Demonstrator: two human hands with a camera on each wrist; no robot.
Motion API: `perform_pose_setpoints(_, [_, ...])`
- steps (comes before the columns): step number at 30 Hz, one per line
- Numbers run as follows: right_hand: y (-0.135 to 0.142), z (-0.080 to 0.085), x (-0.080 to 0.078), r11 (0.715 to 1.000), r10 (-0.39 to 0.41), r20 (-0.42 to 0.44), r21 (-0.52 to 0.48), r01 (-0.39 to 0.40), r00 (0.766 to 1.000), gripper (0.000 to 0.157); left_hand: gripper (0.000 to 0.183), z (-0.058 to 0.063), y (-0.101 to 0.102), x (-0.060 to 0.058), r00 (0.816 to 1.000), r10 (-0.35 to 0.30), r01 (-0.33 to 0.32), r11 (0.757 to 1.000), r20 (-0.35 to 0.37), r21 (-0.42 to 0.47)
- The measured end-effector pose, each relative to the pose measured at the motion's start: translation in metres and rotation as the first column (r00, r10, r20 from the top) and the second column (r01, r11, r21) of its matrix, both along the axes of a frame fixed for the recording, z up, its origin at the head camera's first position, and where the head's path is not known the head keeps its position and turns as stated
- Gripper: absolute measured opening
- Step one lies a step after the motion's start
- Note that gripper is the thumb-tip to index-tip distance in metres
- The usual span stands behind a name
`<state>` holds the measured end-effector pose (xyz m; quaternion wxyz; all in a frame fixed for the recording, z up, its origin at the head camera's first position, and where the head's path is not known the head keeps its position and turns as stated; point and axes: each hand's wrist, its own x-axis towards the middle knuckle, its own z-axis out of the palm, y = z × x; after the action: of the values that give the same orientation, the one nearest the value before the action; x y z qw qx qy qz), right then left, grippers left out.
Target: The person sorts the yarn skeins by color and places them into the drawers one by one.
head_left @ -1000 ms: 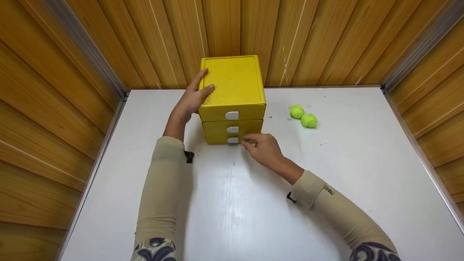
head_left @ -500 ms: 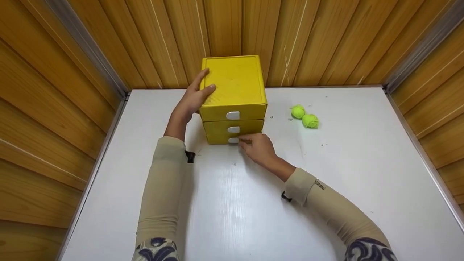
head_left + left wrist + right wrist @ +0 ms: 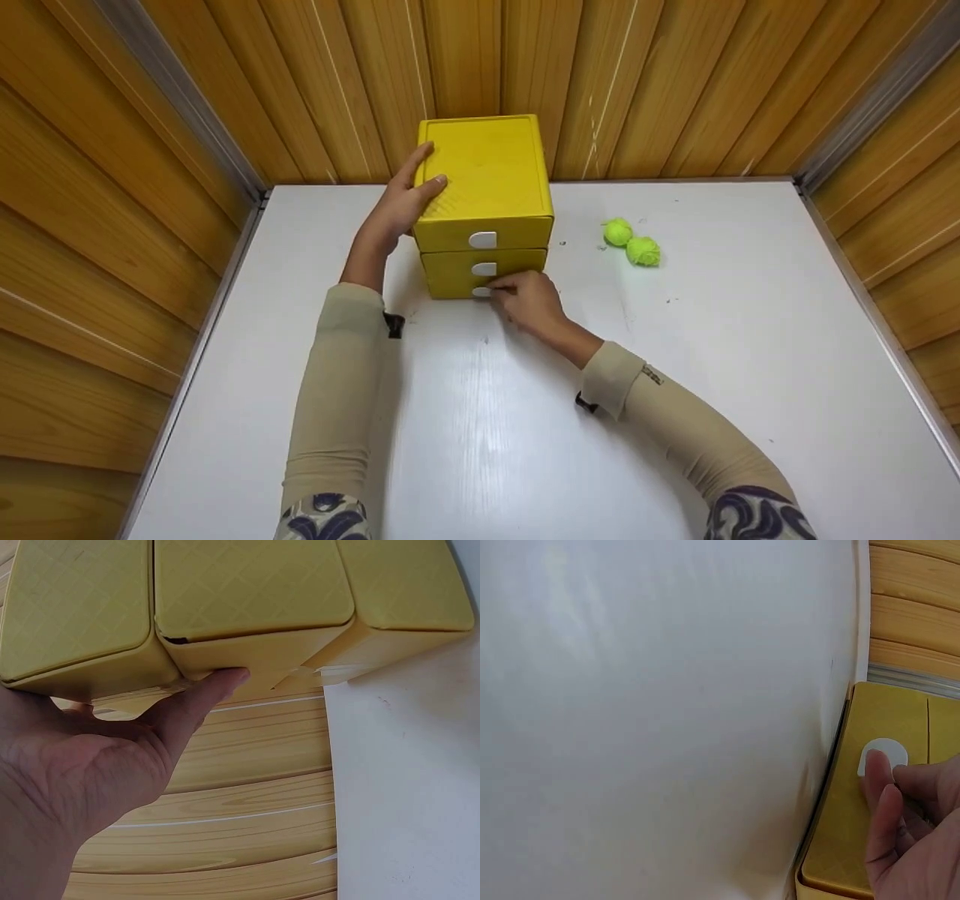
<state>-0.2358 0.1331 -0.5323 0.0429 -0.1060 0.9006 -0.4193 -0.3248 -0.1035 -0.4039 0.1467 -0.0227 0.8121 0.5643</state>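
Note:
A yellow three-drawer box stands on the table at the back middle, its fronts facing me. Each drawer has a white tab handle. My left hand rests against the box's upper left, thumb on the top and fingers spread along the edge. In the left wrist view, one straight finger of it lies against the yellow plastic. Low at the front, my right hand pinches the bottom drawer's white handle between thumb and bent fingers. The bottom drawer looks pushed in.
Two lime-green balls, apparently yarn, lie side by side to the right of the box. The white table ends at wood-patterned walls behind and on both sides. Small dark specks dot the tabletop.
My right hand has moved a little left, from beside the bottom drawer's handle onto it. The left hand stays on the box, and the balls have not moved.

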Motion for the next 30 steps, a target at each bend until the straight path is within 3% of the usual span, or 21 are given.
perform_pose_setpoints(16, [0.0015,-0.0002,-0.0026,1.000,0.020,0.006,0.004,-0.020,1.000,0.019,0.067,0.0007,0.0000,0.0001,1.000,-0.005,0.005,1.000,0.000,-0.004])
perform_pose_setpoints(30, [-0.0012,-0.0027,-0.0052,0.998,0.013,-0.087,0.064,-0.008,0.996,0.015,0.068,-0.0007,0.0003,0.0007,1.000,-0.002,0.002,1.000,-0.011,0.012])
